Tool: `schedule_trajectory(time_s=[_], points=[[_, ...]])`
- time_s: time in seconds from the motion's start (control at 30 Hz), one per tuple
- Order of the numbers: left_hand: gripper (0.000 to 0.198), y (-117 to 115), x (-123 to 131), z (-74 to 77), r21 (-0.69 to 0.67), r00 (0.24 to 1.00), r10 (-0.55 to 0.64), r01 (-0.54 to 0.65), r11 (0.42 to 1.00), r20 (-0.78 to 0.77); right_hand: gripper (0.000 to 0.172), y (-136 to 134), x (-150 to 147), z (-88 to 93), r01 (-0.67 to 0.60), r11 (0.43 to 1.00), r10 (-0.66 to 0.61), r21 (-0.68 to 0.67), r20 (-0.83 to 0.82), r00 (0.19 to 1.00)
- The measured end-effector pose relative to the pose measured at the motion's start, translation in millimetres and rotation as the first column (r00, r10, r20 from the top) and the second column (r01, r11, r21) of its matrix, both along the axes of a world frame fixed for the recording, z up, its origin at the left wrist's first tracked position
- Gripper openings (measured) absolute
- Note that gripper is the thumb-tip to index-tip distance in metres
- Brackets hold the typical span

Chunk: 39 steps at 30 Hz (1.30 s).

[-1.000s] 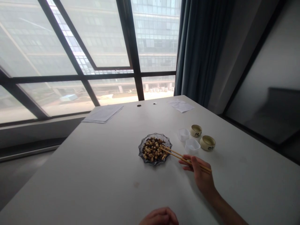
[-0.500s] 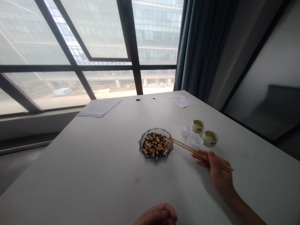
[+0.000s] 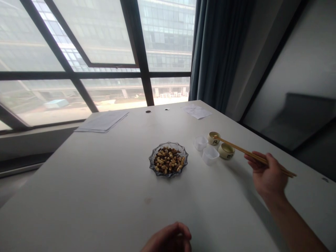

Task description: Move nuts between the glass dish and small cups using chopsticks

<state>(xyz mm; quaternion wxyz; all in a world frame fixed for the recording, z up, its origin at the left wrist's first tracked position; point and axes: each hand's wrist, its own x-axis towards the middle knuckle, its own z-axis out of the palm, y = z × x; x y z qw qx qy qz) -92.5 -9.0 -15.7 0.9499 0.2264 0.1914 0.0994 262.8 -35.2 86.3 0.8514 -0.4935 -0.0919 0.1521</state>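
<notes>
The right hand (image 3: 269, 176) grips a pair of chopsticks (image 3: 252, 155), raised off the surface (image 3: 105, 189), with their tips over the far cup (image 3: 214, 138). I cannot tell whether the tips pinch anything. A second cup (image 3: 226, 151) and two clear tubs (image 3: 210, 155) stand just beside it, and the dish of nuts (image 3: 168, 163) sits to their left. The left hand (image 3: 168, 239) lies curled closed at the near edge.
</notes>
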Motion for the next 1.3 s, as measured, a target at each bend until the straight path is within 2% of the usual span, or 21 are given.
schedule_trajectory(time_s=[0.13,0.4,0.57,0.73,0.9,1.03,1.2,1.3], points=[[0.046,3,3,-0.2,-0.009,0.999,-0.033,0.033,0.999,0.035,0.025,2,1,-5.0,-0.001,1.000,0.001,0.003,0.035,0.999],[0.045,2,1,5.2,-0.002,0.999,-0.029,0.029,1.000,0.031,0.024,3,-3,-9.1,-0.022,1.000,0.020,0.021,0.079,0.997],[0.040,-2,2,8.0,0.003,1.000,-0.010,0.010,1.000,0.019,0.035,6,-24,-22.2,-0.154,0.988,0.155,-0.010,0.109,0.982],[0.039,-4,3,8.1,0.008,1.000,-0.019,0.019,1.000,0.003,0.049,11,-60,-37.8,-0.375,0.920,0.389,-0.110,0.167,0.906],[0.036,-2,3,6.4,-0.001,1.000,-0.031,0.031,1.000,0.001,0.051,26,-86,-36.9,-0.514,0.836,0.549,-0.192,0.285,0.786],[0.037,-1,2,5.3,0.000,0.998,-0.057,0.057,0.998,0.011,0.050,44,-98,-33.3,-0.565,0.801,0.597,-0.198,0.333,0.729],[0.037,-3,3,6.6,-0.004,1.000,-0.016,0.016,1.000,-0.017,0.053,56,-105,-38.6,-0.595,0.779,0.626,-0.199,0.308,0.717],[0.037,-2,3,6.7,-0.010,0.999,-0.040,0.040,0.999,-0.016,0.055,59,-106,-42.8,-0.603,0.770,0.638,-0.209,0.292,0.713]])
